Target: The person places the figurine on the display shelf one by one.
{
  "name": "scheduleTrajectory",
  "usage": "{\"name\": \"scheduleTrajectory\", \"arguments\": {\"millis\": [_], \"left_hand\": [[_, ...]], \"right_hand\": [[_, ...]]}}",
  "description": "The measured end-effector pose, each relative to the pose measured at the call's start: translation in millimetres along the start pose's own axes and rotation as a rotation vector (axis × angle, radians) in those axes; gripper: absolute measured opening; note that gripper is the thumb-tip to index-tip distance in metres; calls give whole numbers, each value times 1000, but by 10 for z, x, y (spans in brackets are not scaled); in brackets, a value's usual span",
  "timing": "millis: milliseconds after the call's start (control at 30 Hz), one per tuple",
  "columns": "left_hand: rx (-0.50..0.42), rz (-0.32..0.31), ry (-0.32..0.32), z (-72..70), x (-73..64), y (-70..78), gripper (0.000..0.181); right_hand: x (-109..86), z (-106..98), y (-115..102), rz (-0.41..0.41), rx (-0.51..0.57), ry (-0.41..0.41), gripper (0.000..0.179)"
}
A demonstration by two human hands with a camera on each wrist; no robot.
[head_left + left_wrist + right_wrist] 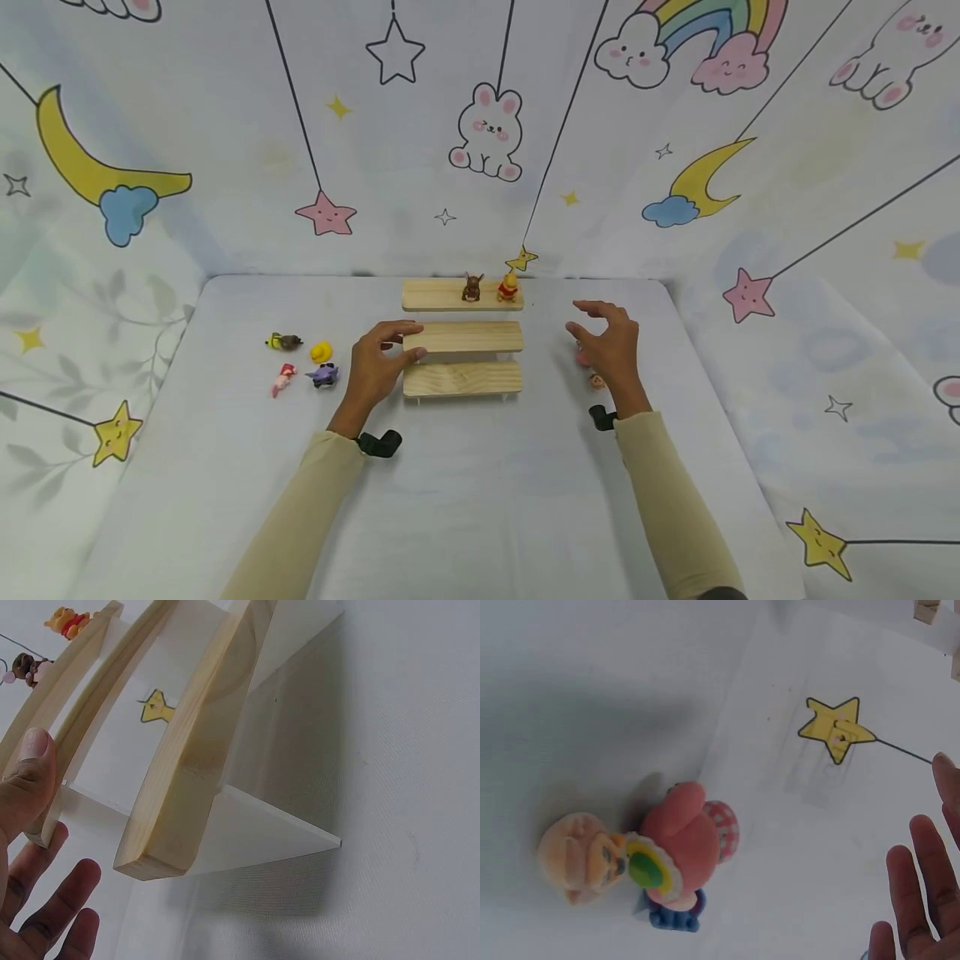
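A wooden three-tier display stand (pixel 462 380) stands on the table. My left hand (pixel 377 363) holds the left end of its middle plank (pixel 465 337), the thumb over the wood and the fingers beneath. On the back plank (pixel 435 295) sit a brown figurine (pixel 471 288) and a yellow bear figurine (pixel 507 288) in a red shirt. To the right of the stand, my right hand (pixel 611 343) hovers with thumb and fingers apart, holding nothing. A pink-bodied figurine (pixel 682 844) with a peach head lies below it, partly hidden by that hand in the head view.
Left of the stand lie a brown, yellow and black figurine (pixel 284 342), a small yellow piece (pixel 321 352), a pink and white figurine (pixel 283 379) and a purple-grey figurine (pixel 323 376). A white cloth (pixel 465 500) covers the table; a printed backdrop (pixel 420 150) rises behind it.
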State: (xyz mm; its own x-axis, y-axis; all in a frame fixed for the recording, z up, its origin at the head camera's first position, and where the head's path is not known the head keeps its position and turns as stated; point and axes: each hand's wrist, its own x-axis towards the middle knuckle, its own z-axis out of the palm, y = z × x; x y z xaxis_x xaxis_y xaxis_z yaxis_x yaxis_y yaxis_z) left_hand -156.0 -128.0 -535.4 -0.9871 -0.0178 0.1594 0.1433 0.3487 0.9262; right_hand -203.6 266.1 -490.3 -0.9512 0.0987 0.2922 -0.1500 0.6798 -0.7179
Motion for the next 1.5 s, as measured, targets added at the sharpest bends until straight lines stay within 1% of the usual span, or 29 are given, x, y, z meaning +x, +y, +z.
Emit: {"name": "scheduleTrajectory", "arguments": {"millis": [133,300,533,767,1067,1167,1500], "left_hand": [[2,-8,-1,1,-2,-5,41],[1,-2,1,-1,-2,-11,41],[-13,8,3,-3,2,-19,41],[-3,8,3,-5,5,-33,41],[-11,18,8,-1,15,-44,41],[-13,20,9,1,14,-38,41],[-18,19,10,2,11,-33,42]], "right_hand": [[-53,-12,130,24,-13,-26,37],[-121,-35,258,84,-25,-89,35],[-170,-55,368,144,-51,-172,36],[-202,-54,459,111,-133,-230,36],[-202,-11,538,133,-137,-268,45],[-180,20,569,130,-162,-280,48],[-146,72,570,46,-229,-277,51]]}}
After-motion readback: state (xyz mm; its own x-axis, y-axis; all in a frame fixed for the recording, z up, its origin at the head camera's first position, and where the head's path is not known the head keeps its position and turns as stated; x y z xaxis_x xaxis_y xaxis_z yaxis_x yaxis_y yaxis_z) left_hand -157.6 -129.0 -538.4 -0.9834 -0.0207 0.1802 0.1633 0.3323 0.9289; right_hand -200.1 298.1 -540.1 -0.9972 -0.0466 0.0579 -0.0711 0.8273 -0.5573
